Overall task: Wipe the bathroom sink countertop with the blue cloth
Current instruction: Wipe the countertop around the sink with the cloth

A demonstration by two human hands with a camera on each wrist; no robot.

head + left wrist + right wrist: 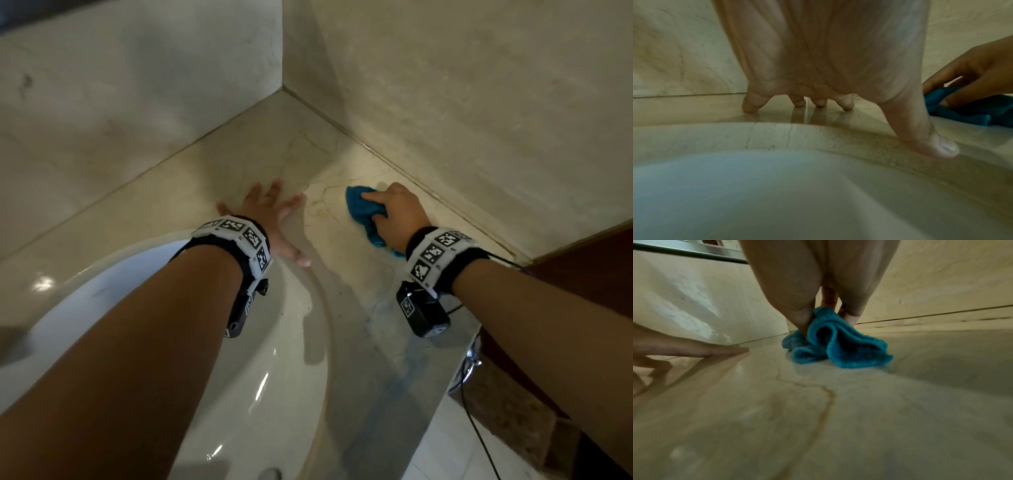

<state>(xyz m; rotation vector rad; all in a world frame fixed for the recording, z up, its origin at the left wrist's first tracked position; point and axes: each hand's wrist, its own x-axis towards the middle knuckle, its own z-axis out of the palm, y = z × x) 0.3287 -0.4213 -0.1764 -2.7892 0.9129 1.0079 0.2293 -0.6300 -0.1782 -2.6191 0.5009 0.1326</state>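
countertop point(260, 144): right hand point(397, 219) grips blue cloth point(359, 205)

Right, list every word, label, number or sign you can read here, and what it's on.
No readable words or numbers anywhere.
Left wristband: black-and-white square code markers, no letters.
Right wristband: the same kind of markers.
Black camera under the right wrist: a small marker, too blurred to read.

2 beige marble-look walls point(479, 102) meet in a corner point(283, 61) at the back. Dark grout seam point(428, 192) runs along base of the right-hand one. Dark brown wood panel point(589, 274) at far right, w/ a thin black cable point(479, 435) hanging beside it. Pale tile floor point(455, 455) below. Dim warm light, w/ bright glints lower left.
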